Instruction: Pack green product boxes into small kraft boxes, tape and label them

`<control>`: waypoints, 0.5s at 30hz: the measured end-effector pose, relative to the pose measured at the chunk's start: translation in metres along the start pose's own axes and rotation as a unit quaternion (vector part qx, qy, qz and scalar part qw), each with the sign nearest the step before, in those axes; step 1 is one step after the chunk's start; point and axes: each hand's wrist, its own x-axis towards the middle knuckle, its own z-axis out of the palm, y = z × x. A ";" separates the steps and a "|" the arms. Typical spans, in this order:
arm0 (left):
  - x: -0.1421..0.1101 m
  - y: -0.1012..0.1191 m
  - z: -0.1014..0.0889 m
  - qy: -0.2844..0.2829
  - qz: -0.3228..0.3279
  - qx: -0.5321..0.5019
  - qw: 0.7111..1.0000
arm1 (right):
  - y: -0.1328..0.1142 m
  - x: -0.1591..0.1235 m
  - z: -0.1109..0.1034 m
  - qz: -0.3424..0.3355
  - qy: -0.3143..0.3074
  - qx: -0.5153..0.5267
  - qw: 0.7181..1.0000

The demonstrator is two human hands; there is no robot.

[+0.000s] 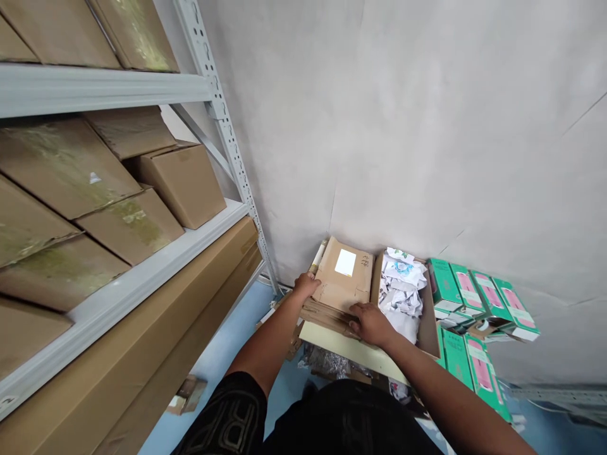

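A stack of flattened cardboard boxes (327, 292) lies on a pale yellow board near the wall. The top piece has a white label and dark handwriting. My left hand (306, 286) grips the stack's left edge, its fingertips partly hidden at the side. At the front right corner, my right hand (372, 324) is closed on the edge, fingers curled against the layers. Right beside the stack stands an open carton (430, 316) filled with crumpled white paper (402, 287).
Green and pink boxes (458, 360) are piled to the right. On the left rises a metal shelving rack (232, 145) loaded with brown cartons (183, 180). Clear plastic wrap (327, 360) lies under the pale board (351, 346). A small carton (187, 395) sits on the blue floor.
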 end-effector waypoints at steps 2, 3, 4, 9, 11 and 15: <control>-0.001 0.003 -0.006 0.007 0.025 -0.038 0.999 | -0.003 -0.005 -0.004 0.000 0.011 0.016 1.000; -0.002 0.005 -0.010 0.011 0.038 -0.059 0.998 | -0.005 -0.008 -0.006 0.001 0.015 0.026 1.000; -0.004 0.008 -0.014 0.014 0.051 -0.075 0.996 | -0.005 -0.010 -0.007 0.002 0.018 0.038 0.999; -0.022 0.030 -0.043 -0.003 0.154 -0.256 0.955 | 0.000 -0.017 -0.001 0.039 0.057 0.129 0.989; -0.033 0.042 -0.060 -0.009 0.199 -0.322 0.926 | 0.005 -0.014 0.003 0.079 0.087 0.174 0.978; -0.056 0.074 -0.093 -0.027 0.215 -0.399 0.891 | 0.021 -0.005 -0.002 0.155 0.208 0.264 0.929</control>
